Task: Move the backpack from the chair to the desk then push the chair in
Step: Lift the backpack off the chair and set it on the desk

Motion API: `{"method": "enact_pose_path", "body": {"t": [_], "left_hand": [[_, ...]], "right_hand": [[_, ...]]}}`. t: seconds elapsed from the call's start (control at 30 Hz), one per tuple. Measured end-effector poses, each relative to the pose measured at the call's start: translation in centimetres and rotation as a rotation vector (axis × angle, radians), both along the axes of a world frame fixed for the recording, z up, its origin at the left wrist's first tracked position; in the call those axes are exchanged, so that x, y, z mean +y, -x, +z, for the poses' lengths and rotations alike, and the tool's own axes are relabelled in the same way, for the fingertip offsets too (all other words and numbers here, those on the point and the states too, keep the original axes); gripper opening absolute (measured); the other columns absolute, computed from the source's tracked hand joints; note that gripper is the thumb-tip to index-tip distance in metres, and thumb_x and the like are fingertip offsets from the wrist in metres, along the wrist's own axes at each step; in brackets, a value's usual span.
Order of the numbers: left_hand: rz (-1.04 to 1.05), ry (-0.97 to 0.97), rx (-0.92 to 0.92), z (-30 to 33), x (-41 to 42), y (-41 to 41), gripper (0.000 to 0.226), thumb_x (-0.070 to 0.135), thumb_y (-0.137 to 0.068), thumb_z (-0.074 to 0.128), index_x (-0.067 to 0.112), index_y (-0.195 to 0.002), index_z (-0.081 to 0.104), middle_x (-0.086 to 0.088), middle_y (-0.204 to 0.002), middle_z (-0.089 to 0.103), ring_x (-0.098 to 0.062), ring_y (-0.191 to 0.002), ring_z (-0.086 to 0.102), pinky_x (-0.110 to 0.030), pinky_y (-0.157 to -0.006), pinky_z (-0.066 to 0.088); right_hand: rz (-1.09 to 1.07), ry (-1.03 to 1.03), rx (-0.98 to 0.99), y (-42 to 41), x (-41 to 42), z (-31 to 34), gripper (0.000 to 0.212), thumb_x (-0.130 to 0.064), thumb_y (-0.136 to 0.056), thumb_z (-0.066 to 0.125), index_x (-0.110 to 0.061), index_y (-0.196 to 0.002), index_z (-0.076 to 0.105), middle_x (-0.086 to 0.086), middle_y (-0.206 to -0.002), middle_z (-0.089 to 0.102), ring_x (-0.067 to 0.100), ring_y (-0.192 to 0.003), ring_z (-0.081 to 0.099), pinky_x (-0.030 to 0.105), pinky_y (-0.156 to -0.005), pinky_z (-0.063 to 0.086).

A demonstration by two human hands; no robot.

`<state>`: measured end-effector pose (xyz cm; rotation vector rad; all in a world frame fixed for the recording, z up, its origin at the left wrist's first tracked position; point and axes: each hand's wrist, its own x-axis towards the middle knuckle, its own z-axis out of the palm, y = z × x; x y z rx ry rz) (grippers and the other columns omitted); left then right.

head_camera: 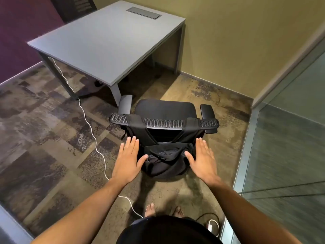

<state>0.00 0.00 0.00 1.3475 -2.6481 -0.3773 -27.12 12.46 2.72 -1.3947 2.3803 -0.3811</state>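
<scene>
A black backpack (165,160) hangs on the back of a black office chair (165,110), its two straps looped over the mesh backrest top. My left hand (127,158) is spread flat at the bag's left side, thumb at its edge. On the bag's right side my right hand (204,159) is also spread flat, thumb touching the fabric. Neither hand holds anything. The grey desk (109,44) stands beyond the chair to the upper left, its top bare except for a cable hatch (143,12).
A white cable (91,131) runs across the carpet from under the desk past my bare feet (163,211). A charger and black cord (211,225) lie at the lower right. A glass partition (284,155) stands on the right and a yellow wall behind the chair.
</scene>
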Motion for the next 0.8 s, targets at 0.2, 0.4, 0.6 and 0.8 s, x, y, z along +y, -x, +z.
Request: {"method": "enact_pose_path", "body": {"t": [0.2, 0.4, 0.6, 0.8], "left_hand": [[0.244, -0.372, 0.369, 0.5, -1.8, 1.6, 0.078, 0.048, -0.096, 0.054, 0.013, -0.156, 0.019, 0.002, -0.158, 0.030, -0.010, -0.147, 0.022, -0.029, -0.117, 0.020], [0.477, -0.598, 0.808, 1.2, -3.5, 3.4, 0.046, 0.022, -0.087, 0.074, 0.019, -0.126, 0.051, 0.007, -0.119, 0.062, -0.006, -0.111, 0.058, -0.020, -0.093, 0.043], [0.552, -0.677, 0.871, 1.6, -6.1, 3.1, 0.029, 0.019, -0.086, 0.075, 0.014, -0.079, 0.047, 0.000, -0.067, 0.040, -0.017, -0.065, 0.040, -0.032, -0.063, 0.036], [0.468, -0.763, 1.013, 3.0, -8.1, 1.5, 0.032, 0.019, -0.091, 0.069, 0.022, -0.061, 0.056, 0.000, -0.060, 0.050, -0.016, -0.062, 0.050, -0.027, -0.061, 0.051]], "right_hand": [[-0.259, 0.030, -0.531, 0.4, -3.2, 0.1, 0.061, -0.041, -0.100, 0.050, -0.010, -0.150, 0.034, 0.010, -0.155, 0.038, 0.030, -0.143, 0.033, 0.043, -0.116, 0.029], [-0.288, 0.129, -0.573, 0.4, -4.3, -0.5, 0.029, -0.022, -0.099, 0.052, -0.016, -0.077, 0.035, -0.004, -0.064, 0.040, 0.025, -0.074, 0.043, 0.038, -0.072, 0.035], [-0.307, 0.157, -0.506, 0.1, -3.7, -0.2, 0.034, -0.021, -0.099, 0.053, 0.000, -0.076, 0.038, 0.006, -0.065, 0.039, 0.025, -0.067, 0.038, 0.037, -0.065, 0.031], [-0.308, 0.259, -0.502, -0.7, -3.1, 0.1, 0.039, -0.019, -0.098, 0.056, -0.003, -0.070, 0.034, 0.004, -0.062, 0.035, 0.020, -0.063, 0.034, 0.036, -0.061, 0.027]]}}
